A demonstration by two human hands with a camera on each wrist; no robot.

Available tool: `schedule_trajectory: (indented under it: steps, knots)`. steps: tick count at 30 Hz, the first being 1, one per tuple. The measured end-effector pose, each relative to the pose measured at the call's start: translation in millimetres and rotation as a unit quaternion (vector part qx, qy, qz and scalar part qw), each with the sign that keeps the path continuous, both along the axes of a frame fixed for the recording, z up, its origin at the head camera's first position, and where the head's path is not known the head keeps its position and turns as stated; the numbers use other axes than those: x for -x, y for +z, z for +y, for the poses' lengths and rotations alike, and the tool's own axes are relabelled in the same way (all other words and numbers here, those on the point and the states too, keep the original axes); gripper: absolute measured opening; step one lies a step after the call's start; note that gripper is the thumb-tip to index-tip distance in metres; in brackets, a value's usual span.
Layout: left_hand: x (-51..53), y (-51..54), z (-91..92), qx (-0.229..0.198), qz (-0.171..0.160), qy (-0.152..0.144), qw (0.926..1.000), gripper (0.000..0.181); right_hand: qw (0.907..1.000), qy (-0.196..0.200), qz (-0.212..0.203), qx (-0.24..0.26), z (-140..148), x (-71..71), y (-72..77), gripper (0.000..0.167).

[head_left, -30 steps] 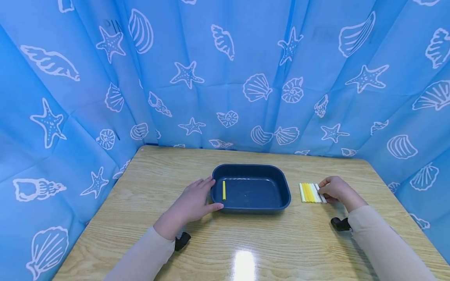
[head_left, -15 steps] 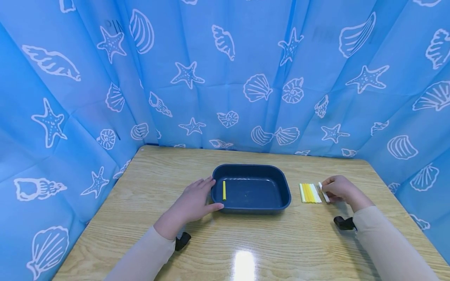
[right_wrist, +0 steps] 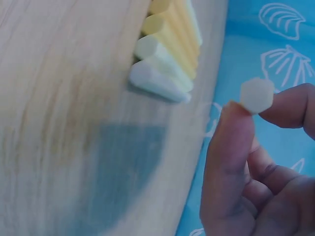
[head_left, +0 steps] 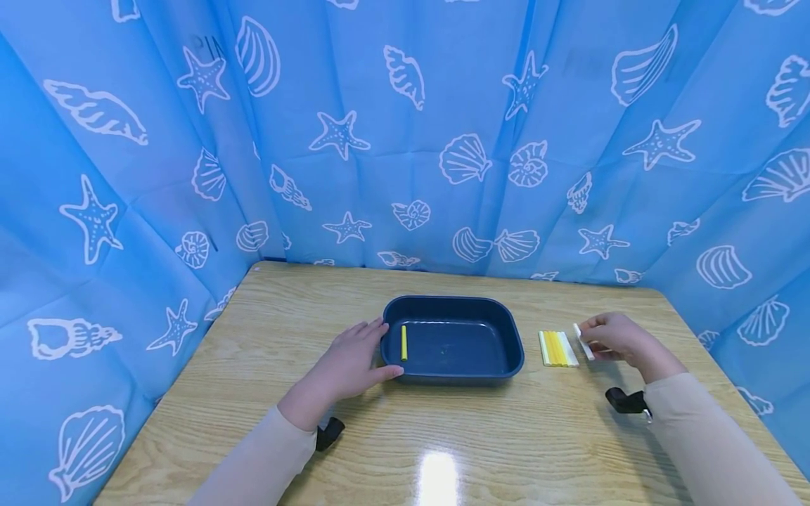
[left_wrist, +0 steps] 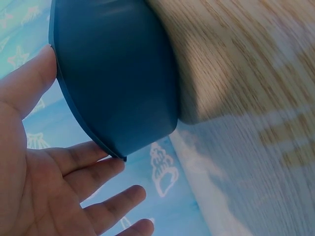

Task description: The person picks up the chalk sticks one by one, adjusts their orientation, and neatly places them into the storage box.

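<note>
My right hand [head_left: 623,339] pinches a white stick of chalk [head_left: 583,342] between thumb and index finger. In the right wrist view that chalk [right_wrist: 257,95] appears end-on, raised off the table. Just left of the hand lies a row of white and yellow chalk sticks [head_left: 557,348], side by side. At the left end of a dark blue plastic tray [head_left: 455,379], my left hand [head_left: 348,362] touches the rim with spread, fairly straight fingers. Its thumb [left_wrist: 37,76] and two fingers meet the tray's edge in the left wrist view. Inside the tray, near its left wall, lies a yellow chalk stick [head_left: 403,343].
A wooden table [head_left: 354,450] carries everything. A blue curtain [head_left: 405,176] with white shells and starfish hangs along its back and sides. Black mounts [head_left: 329,433] show at both wrists.
My right hand has drawn one white chalk stick away from the row's right end and moved slightly right with it. The left hand and the tray have stayed put.
</note>
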State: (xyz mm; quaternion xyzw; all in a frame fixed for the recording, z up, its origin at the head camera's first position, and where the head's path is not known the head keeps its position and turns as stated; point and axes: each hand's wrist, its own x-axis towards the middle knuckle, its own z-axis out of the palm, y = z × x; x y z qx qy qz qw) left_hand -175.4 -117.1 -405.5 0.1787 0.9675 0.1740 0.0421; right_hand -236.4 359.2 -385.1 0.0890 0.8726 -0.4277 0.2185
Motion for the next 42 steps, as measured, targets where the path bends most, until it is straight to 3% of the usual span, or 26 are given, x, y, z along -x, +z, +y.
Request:
schedule_trajectory:
  steps: [11,24,37,42]
  knots:
    - [-1.2,2.9,0.7,-0.001,-0.002,0.002,1.0000,0.086,0.9991,0.032,0.011,0.027,-11,-4.4,17.4,0.047]
    - [-0.1,1.9,0.4,0.000,-0.003,0.001,1.0000,0.087,0.9961,0.039,-0.005,0.079,-25,-3.2,34.6,0.050]
    - [0.4,-1.0,0.9,-0.010,0.002,0.004,0.9999,0.086,0.9849,0.043,-0.014,0.167,-49,-3.8,51.5,0.042]
    - [-0.4,-0.2,1.3,-0.011,0.001,0.004,0.9999,0.086,0.9792,0.058,-0.019,0.193,-58,-3.8,56.6,0.031]
